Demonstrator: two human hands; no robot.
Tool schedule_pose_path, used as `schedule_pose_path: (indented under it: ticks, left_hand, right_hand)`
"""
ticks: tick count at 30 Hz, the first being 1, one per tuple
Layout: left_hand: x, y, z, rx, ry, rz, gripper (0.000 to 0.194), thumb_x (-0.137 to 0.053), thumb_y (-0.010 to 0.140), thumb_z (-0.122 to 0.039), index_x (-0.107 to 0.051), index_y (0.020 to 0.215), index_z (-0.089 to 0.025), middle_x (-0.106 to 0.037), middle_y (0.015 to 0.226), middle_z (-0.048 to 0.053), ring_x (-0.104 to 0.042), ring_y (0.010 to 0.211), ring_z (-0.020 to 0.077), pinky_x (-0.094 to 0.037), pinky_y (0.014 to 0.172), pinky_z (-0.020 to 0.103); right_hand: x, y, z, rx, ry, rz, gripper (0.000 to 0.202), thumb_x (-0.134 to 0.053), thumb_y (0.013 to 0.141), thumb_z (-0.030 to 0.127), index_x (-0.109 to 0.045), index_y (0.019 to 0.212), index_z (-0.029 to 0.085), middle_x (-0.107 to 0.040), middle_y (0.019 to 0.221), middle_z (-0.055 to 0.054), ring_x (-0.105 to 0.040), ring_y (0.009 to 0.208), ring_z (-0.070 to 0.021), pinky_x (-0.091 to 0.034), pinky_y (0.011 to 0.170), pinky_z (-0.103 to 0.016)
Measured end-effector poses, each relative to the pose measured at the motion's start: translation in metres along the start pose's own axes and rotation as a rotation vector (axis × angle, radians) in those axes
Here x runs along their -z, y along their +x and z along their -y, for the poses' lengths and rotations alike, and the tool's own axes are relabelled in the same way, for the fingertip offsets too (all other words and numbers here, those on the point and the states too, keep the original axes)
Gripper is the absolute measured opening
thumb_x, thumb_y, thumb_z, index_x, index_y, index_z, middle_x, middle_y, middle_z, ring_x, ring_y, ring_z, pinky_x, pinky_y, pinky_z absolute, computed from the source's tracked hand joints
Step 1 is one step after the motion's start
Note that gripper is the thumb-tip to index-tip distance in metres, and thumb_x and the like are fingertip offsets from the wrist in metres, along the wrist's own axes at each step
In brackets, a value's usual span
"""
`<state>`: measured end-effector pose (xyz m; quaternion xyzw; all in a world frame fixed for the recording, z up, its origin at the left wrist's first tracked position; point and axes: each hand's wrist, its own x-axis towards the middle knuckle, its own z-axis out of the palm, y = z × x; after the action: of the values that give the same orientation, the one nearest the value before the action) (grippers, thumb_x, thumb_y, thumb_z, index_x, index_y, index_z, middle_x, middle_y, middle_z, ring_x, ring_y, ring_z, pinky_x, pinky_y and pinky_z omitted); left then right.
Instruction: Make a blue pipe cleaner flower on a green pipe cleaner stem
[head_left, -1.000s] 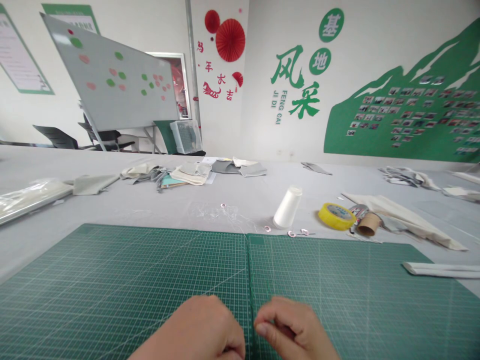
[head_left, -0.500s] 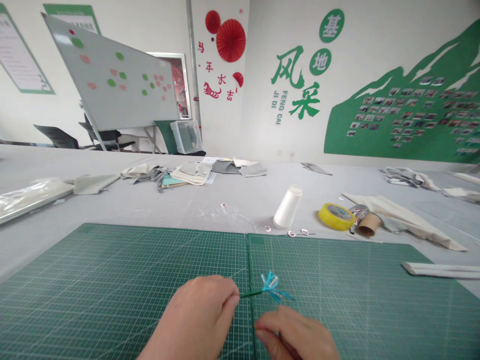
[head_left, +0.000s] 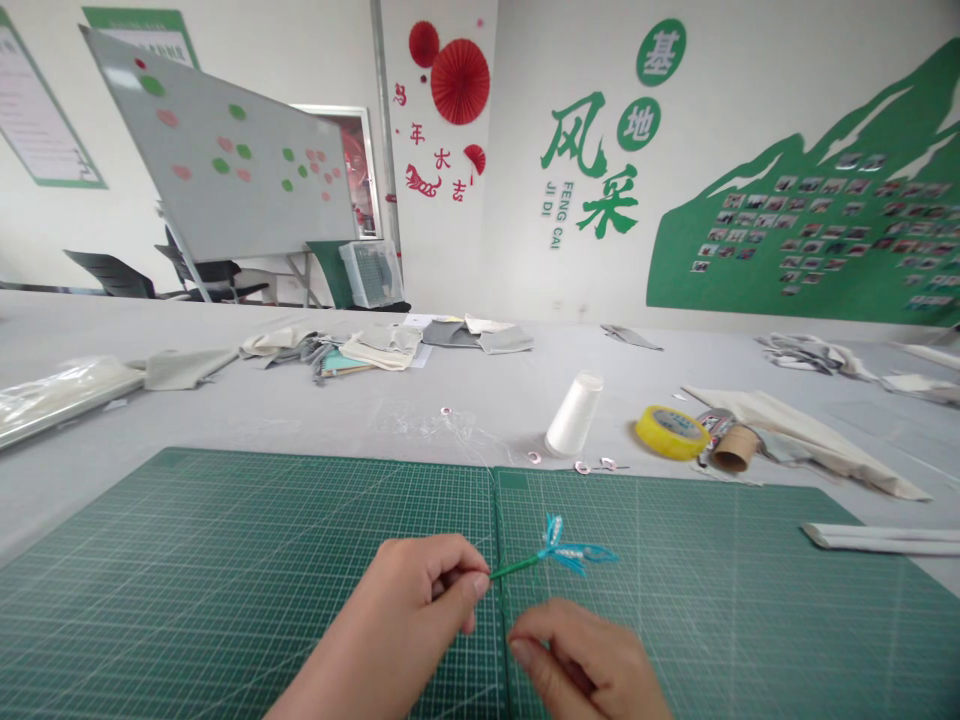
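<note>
A small flower [head_left: 549, 545] has blue looped petals edged with pale, shiny beads and a thin green-wrapped stem. My left hand [head_left: 424, 600] pinches the stem's lower end between thumb and forefinger, so the flower points right. Just below it, my right hand [head_left: 592, 655] is closed in a pinch, apart from the petals. Whatever lies between those right fingertips is too small to make out. Both hands are above the seam between two green cutting mats [head_left: 247, 560].
Beyond the mats stand a white thread cone [head_left: 576, 415], a yellow tape roll [head_left: 671, 432] and a brown cardboard tube [head_left: 735, 448]. Loose thread [head_left: 442, 428] and small ring-shaped pieces lie near the cone. Grey and cream cloth [head_left: 382, 347] is piled farther back. A white strip [head_left: 885, 539] lies at right.
The flower has turned and shifted slightly right and up, showing more of its stem. My left fingers have rolled, with the thumb now more visible. My right hand has barely moved.
</note>
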<state>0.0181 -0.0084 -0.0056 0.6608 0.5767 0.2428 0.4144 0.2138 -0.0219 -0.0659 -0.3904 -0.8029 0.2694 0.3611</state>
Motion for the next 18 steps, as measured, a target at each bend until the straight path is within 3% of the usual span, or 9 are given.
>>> schedule_pose_path:
  ticks: [6,11,15,18]
  left_hand:
    - [0.003,-0.001,-0.005,-0.013,-0.087,0.072,0.021,-0.052,0.083,-0.025,-0.065,0.069,-0.016,-0.061,0.058,-0.003,-0.050,0.057,0.0128,-0.035,0.056,0.024]
    - [0.006,-0.002,-0.008,-0.023,-0.198,0.264,0.019,-0.054,0.078,-0.020,-0.069,0.069,-0.015,-0.059,0.054,-0.004,-0.041,0.050,0.0103,-0.030,0.051,0.022]
    - [0.009,-0.008,-0.003,-0.043,-0.202,0.418,0.017,-0.055,0.076,-0.017,-0.072,0.072,-0.017,-0.054,0.055,-0.005,-0.040,0.050,0.0096,-0.029,0.050,0.021]
    - [0.009,-0.015,0.004,-0.111,-0.069,0.459,0.020,-0.054,0.075,-0.013,-0.070,0.065,-0.020,-0.049,0.056,-0.006,-0.041,0.054,0.0100,-0.030,0.052,0.020]
  right_hand:
    - [-0.006,0.000,-0.010,-0.117,0.071,-0.004,0.020,-0.056,0.089,0.026,-0.070,0.076,0.021,-0.056,0.055,0.004,-0.048,0.047,-0.0122,-0.037,0.048,-0.022]
    - [-0.012,-0.003,-0.019,-0.304,0.290,-0.003,0.030,-0.060,0.088,0.045,-0.074,0.076,0.022,-0.057,0.058,0.002,-0.049,0.054,-0.0143,-0.038,0.050,-0.023]
    - [-0.010,0.001,-0.021,-0.280,0.402,0.097,0.040,-0.061,0.084,0.055,-0.071,0.069,0.019,-0.044,0.053,0.006,-0.032,0.047,-0.0103,-0.026,0.045,-0.022]
    - [-0.007,0.004,-0.018,-0.217,0.385,0.120,0.042,-0.061,0.084,0.055,-0.071,0.067,0.019,-0.048,0.055,0.004,-0.037,0.049,-0.0111,-0.028,0.047,-0.023]
